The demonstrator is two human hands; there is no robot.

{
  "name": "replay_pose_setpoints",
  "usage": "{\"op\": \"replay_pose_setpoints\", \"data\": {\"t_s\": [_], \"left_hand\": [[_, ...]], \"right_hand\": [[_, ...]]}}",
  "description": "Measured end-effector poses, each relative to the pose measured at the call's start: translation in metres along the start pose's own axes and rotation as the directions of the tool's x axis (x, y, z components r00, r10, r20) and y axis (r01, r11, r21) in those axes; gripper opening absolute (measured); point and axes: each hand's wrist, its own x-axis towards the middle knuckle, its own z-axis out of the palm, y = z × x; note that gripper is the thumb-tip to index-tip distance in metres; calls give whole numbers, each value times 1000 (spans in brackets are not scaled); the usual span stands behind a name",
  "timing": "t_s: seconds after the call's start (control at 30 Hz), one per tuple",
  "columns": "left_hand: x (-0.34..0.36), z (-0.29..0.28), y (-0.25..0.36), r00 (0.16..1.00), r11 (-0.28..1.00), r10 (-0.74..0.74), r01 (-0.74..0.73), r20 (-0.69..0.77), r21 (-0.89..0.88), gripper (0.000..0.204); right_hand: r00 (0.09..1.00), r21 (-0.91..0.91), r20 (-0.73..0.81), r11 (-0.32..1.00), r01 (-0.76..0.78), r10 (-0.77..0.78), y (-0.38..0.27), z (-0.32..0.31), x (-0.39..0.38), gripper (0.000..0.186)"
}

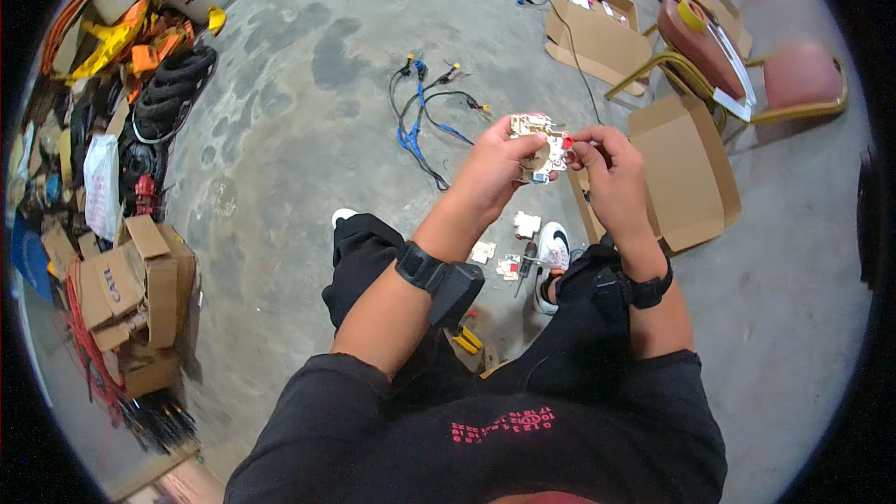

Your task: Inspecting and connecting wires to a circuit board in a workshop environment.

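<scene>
Two bare hands meet over the grey concrete floor [271,196], with a flat, off-white plastic part with a jagged outline [553,155] between them. The left hand [502,159] holds it, thumb laid across the upper face and fingers beneath, probably so that the face stays turned up to the eyes and the right-hand edge is free. The right hand [613,168] is drawn narrow, thumb and forefinger close together at a small red piece [567,143] on that edge; whether they pinch it or merely press is too fine to tell. One hand seems to serve as the clamp, leaving the other for fine work.

The off-white part thus lies inside the left hand's grip, to the right of its palm, and just left of the right hand's fingertips.

Below, on the floor beside a white shoe with a dark mark [554,247], lie a similar white plastic piece [526,224], a smaller pale piece [483,252], a white piece with a red patch [509,267] and a dark-handled screwdriver [528,259], likely set there for easy reach. The open brown cardboard box [689,173] stands near the right hand, perhaps for the same reason.
</scene>
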Motion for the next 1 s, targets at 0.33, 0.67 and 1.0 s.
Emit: {"op": "replay_pose_setpoints", "data": {"t_s": [0.33,0.67,1.0], "left_hand": [[7,-6,-3,999,999,-33,33,-7,12,27],[9,-10,-6,997,998,46,-42,-65,55,25],[2,-12,-2,997,1000,-7,7,-72,-2,20]], "right_hand": [[975,-278,18,935,220,-224,1,5,1,10],[981,-286,52,938,196,-189,9,7,3,10],[989,-253,53,956,147,-138,1,11,-6,12]]}}
